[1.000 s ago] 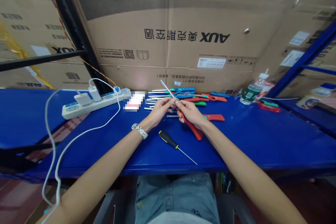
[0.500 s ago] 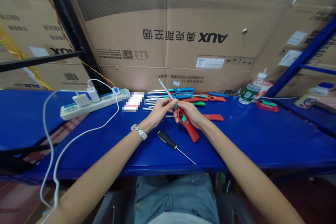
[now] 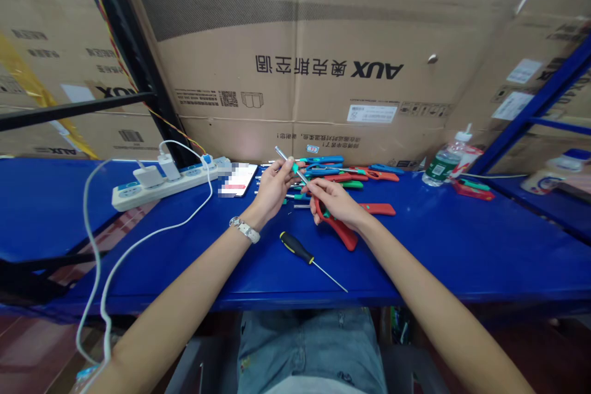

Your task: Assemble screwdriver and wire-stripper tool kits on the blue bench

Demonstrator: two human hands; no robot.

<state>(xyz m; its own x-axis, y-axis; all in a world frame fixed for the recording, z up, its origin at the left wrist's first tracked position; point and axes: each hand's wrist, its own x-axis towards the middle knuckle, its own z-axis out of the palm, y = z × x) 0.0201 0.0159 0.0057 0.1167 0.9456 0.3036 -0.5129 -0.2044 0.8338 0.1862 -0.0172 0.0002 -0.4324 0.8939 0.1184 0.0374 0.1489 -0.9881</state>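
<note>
A red-handled gas lighter [image 3: 347, 236] with a long metal tube is between my hands, its tube slanting up and left. My right hand [image 3: 336, 202] is closed around the lighter where the tube meets the red handle. My left hand [image 3: 271, 189] pinches a small green collar [image 3: 295, 167] that sits partway along the tube. Bare metal shows on both sides of it. Just below my hands lies a black and yellow screwdriver [image 3: 296, 249], blade toward the table's front edge. Another red lighter [image 3: 379, 209] rests beyond my right wrist, partly hidden.
Several blue, red and green lighters [image 3: 325, 160] lie behind my hands against a large cardboard box [image 3: 323, 98]. A white power strip [image 3: 138, 196] with trailing cables is at left. A plastic bottle [image 3: 438, 167] stands at right on the blue table [image 3: 443, 240].
My left hand has shifted up and left along the tube, and the green collar has moved with it from beside the handle. My right hand keeps its grip on the lighter.
</note>
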